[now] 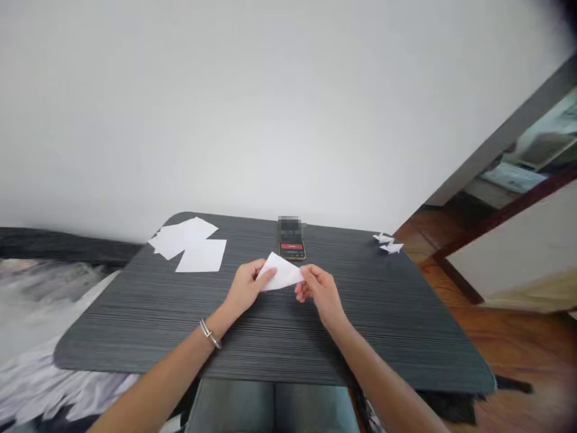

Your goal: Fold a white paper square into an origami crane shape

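A folded piece of white paper (280,273), tapering to a point on its right, is held above the table in front of me. My left hand (247,284) grips its wide left end, thumb on top and fingers behind. At the narrow right tip, my right hand (319,291) pinches the paper between thumb and forefinger, its other fingers curled below. Just beyond the paper a phone (292,246) stands or lies against the wall side, its screen lit with a red bar.
The dark wood-grain table (148,325) backs onto a white wall (279,108). White paper sheets (201,256) lie spread at the left. Small folded paper figures (391,247) sit near the right edge. Rumpled fabric (54,361) is beside the table on the left, and a doorway opens at right.
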The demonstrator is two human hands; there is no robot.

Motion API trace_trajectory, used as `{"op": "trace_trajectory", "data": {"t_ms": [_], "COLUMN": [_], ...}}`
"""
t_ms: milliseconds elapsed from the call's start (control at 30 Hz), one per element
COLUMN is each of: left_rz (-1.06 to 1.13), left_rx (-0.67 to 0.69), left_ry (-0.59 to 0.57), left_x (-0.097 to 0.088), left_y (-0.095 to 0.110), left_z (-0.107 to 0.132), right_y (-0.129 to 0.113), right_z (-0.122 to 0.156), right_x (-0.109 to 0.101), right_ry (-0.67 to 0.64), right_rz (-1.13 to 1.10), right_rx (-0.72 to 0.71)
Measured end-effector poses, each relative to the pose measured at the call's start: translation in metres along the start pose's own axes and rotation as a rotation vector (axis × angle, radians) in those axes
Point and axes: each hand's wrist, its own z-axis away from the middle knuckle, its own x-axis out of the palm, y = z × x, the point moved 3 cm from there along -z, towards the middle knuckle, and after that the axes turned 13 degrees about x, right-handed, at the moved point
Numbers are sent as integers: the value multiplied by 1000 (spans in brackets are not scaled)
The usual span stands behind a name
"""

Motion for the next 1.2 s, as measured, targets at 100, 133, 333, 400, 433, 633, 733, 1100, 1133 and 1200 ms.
{"op": "trace_trajectory", "data": {"t_ms": [100,133,333,400,433,633,733,1100,1133,1200], "left_rz": [-2,1,11,-16,-30,-88,-132,-169,-163,-144], "left_rx": [17,20,18,23,29,44,53,33,30,25], "left_ry": [47,56,63,68,73,90,97,91,94,104], "left_x": [-3,-3,-1,-2,-2,-3,-4,-4,-4,-4], "left_y": [-1,-1,0,1,2,6,7,6,6,6], "left_z": [1,2,1,1,1,2,2,2,1,1], "right_y": [-2,-3,-4,-3,-3,-3,-5,-11,-12,-12], "right_z": [0,0,0,0,0,-1,0,1,1,0], "right_x": [-1,-1,-1,-1,-2,-3,-4,-8,-8,-9], "right_ry": [-2,-2,-1,1,3,6,26,96,100,100], "right_rz": [-1,-3,-31,-42,-45,-51,-59,-19,-17,-7], "right_rx": [30,36,39,35,33,29,13,-61,-64,-71]}}
